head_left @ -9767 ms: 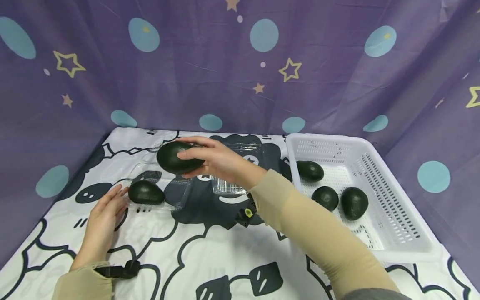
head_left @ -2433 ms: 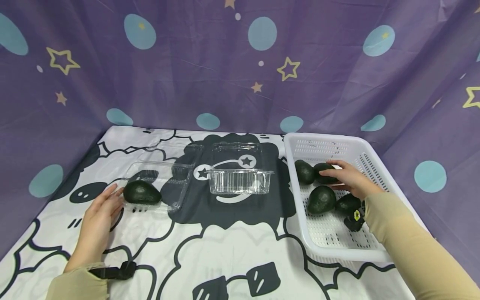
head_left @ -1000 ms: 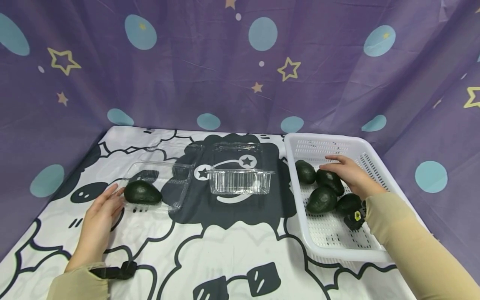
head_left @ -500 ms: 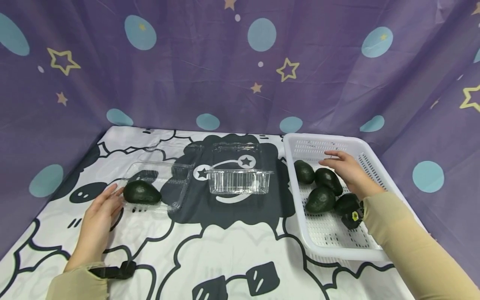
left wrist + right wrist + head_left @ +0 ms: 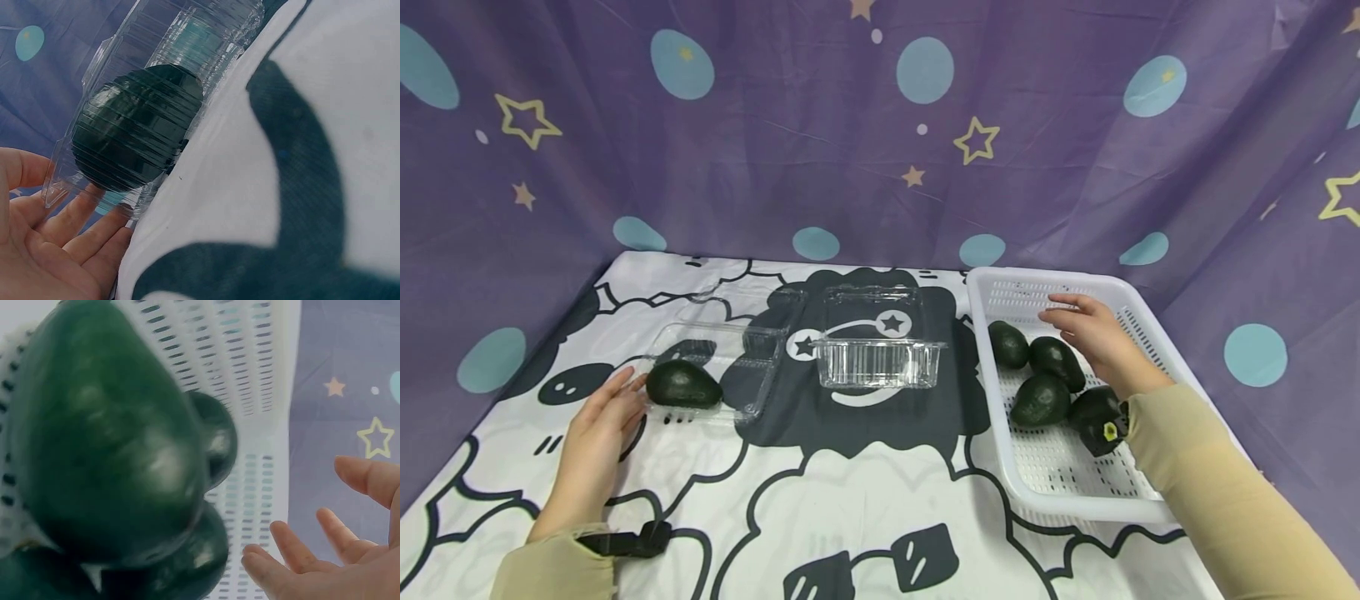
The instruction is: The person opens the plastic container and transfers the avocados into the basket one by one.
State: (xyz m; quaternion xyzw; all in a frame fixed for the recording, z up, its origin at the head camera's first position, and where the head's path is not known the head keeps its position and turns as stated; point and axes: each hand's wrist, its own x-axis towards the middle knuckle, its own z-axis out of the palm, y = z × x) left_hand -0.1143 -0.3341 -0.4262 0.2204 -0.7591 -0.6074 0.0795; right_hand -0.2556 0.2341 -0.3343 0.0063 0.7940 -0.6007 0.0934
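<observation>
In the head view, one dark green avocado (image 5: 683, 385) lies in a clear plastic clamshell container (image 5: 769, 375) at the left. My left hand (image 5: 597, 442) touches this container's near left side. In the left wrist view its extended fingers (image 5: 72, 219) rest against the plastic, and the avocado shows through the ribbed wall. Over the white basket (image 5: 1075, 507) at the right hovers my right hand (image 5: 1093, 342), fingers spread and holding nothing. Several avocados (image 5: 1041, 400) sit together in the basket below it; the right wrist and its camera partly cover one.
A second clear clamshell container (image 5: 880, 364) stands lid up in the middle of the table, with nothing visible inside. A cartoon-print cloth (image 5: 850, 483) covers the table. Behind hangs a purple curtain (image 5: 820, 150) with stars.
The right hand, earlier holding an avocado over the left container, later held one in the basket. It has let that one go and risen slightly away. The left hand stays at the container.
</observation>
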